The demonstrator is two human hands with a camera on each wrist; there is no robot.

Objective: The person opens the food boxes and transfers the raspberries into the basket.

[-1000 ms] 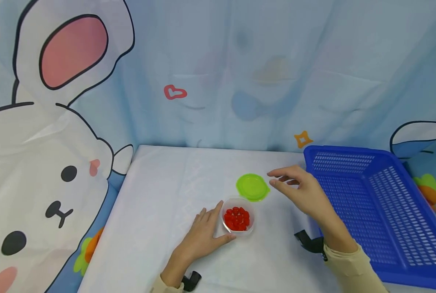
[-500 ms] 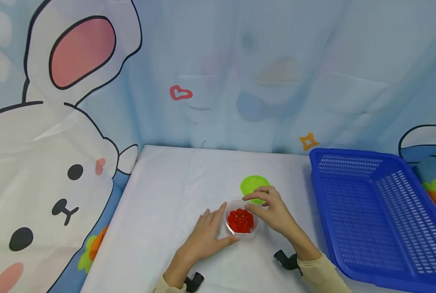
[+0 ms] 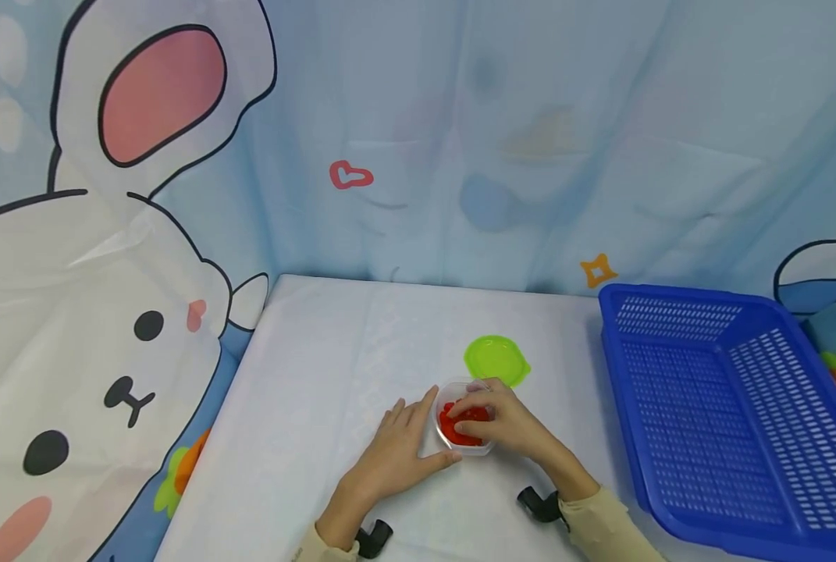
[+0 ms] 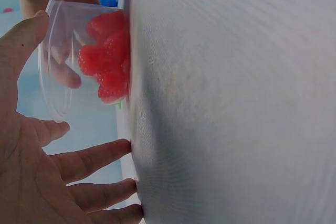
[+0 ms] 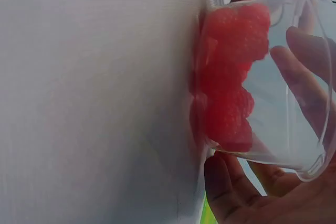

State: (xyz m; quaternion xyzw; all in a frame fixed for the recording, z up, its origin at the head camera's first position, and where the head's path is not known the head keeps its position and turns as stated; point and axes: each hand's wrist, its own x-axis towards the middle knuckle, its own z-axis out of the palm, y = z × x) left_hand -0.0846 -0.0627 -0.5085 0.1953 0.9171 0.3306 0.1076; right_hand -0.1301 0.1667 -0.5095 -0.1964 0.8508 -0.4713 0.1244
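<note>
A small clear plastic container (image 3: 453,389) stands upright on the white cloth, with red raspberries (image 3: 468,439) lying in its bottom. My left hand (image 3: 395,459) is spread at its left side; in the left wrist view the thumb and index fingertip touch the rim and the other fingers rest on the cloth. My right hand (image 3: 514,421) comes over the right rim. Seen through the clear wall in the right wrist view, its thumb and a finger reach down inside, tips just above the raspberries (image 5: 226,80). Its other fingers lie outside the wall.
Just behind the container a bright green round lid (image 3: 496,360) lies flat on the cloth. A large blue perforated plastic basket (image 3: 713,437) stands at the right. Behind the table hangs a light blue curtain (image 3: 403,226) printed with cartoon animals.
My right hand has moved left and down from beside the lid to the container, and its fingers have gone in. The left hand has stayed at the rim. The head view has shifted slightly.
</note>
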